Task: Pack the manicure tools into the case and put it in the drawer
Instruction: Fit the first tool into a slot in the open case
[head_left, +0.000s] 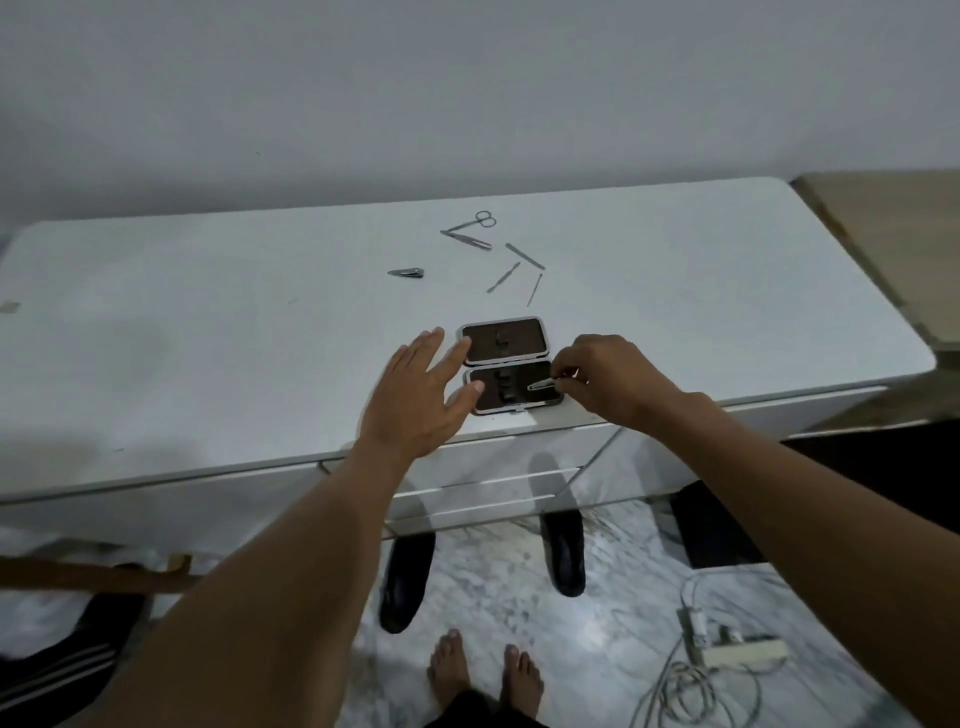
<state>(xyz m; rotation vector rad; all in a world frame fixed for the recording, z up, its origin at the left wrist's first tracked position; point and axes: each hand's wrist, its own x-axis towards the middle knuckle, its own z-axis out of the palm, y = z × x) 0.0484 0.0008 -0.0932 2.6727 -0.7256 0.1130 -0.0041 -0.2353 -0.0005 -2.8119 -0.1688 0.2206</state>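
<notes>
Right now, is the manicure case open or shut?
Open: the case lies spread flat, both dark-lined halves facing up; the right hand pinches a slim metal tool over the near half.

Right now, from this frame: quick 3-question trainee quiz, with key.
1. True or false: the silver-rimmed brown-lined case lies shut on the white tabletop.
2. The right hand pinches the slim metal tool over: A) the case's near half, B) the case's far half, C) bare tabletop.
3. Fill in: the left hand, fingers straight, touches the case's ___ edge.

Key: 1 false, it lies open; 2 A; 3 left.
</notes>
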